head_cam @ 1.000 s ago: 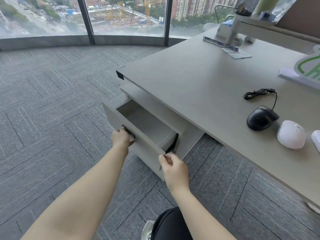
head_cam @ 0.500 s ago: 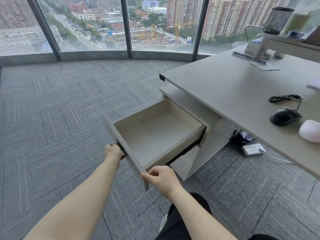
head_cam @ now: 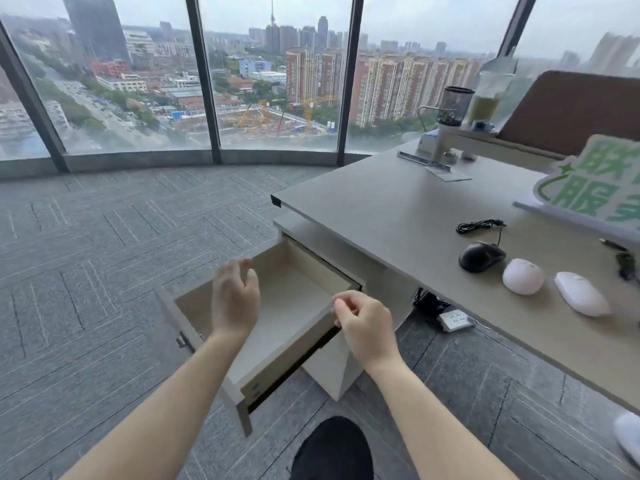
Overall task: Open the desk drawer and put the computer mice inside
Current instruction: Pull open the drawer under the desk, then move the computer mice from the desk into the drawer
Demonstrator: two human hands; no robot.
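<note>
The drawer (head_cam: 287,306) under my desk (head_cam: 398,216) stands pulled far out, a shallow box of pale, matte laminate with a bare, cream-coloured floor and a flat grey front panel. A small metal fitting (head_cam: 181,341) sits on that front. My left hand (head_cam: 233,299) hangs over the open drawer, fingers spread loosely and slightly blurred, gripping nothing. My right hand (head_cam: 367,327) hovers by the drawer's right side wall, fingers curled in with the thumb near the forefinger, also holding nothing that I can see.

The mice are all on the smooth grey desktop to my right, in a row well apart from the drawer: a glossy black mouse (head_cam: 481,256) with its thin cord coiled (head_cam: 479,226) behind it, a rounded pale pink mouse (head_cam: 523,276) just beside it, and a long, flat white mouse (head_cam: 581,294) next along. A green and white sign (head_cam: 595,181) lies further back, and a black mesh cup (head_cam: 453,105) stands on a shelf. On the ribbed grey carpet (head_cam: 104,254) beneath the desk lies a white power strip (head_cam: 455,320).

Half a second ago both my hands were pinching the drawer's front panel; now they have let go and lifted above it. The drawer is out about as far as it was then, and the white mouse has come into my view.
</note>
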